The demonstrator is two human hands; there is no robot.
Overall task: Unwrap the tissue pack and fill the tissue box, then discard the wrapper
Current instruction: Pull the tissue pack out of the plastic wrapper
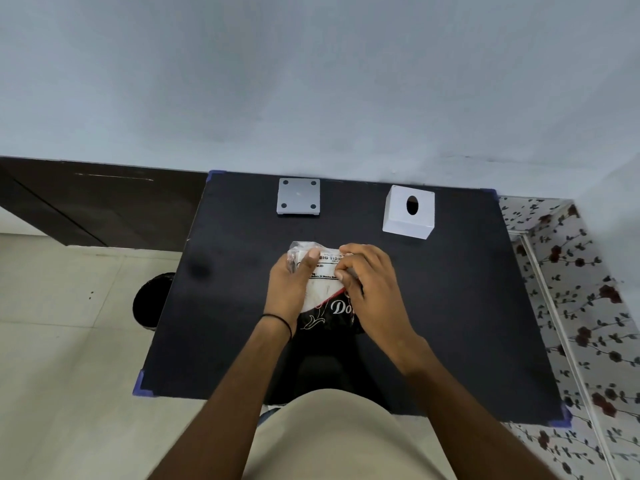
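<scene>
A tissue pack [327, 296] in a clear, white and black wrapper lies in the middle of the black table [450, 306]. My left hand [289, 285] grips its left side, thumb on top near the far end. My right hand [372, 289] pinches the wrapper at the top right, fingers curled into the plastic. A white tissue box [408, 211] with an oval slot stands at the far right of the table. Its flat grey base plate [298, 196] with four round feet lies apart at the far middle.
A black round bin [149, 303] stands on the tiled floor, just left of the table. A pale wall runs along the table's far edge. A floral-patterned surface [585, 306] lies to the right. Blue tape marks the table corners.
</scene>
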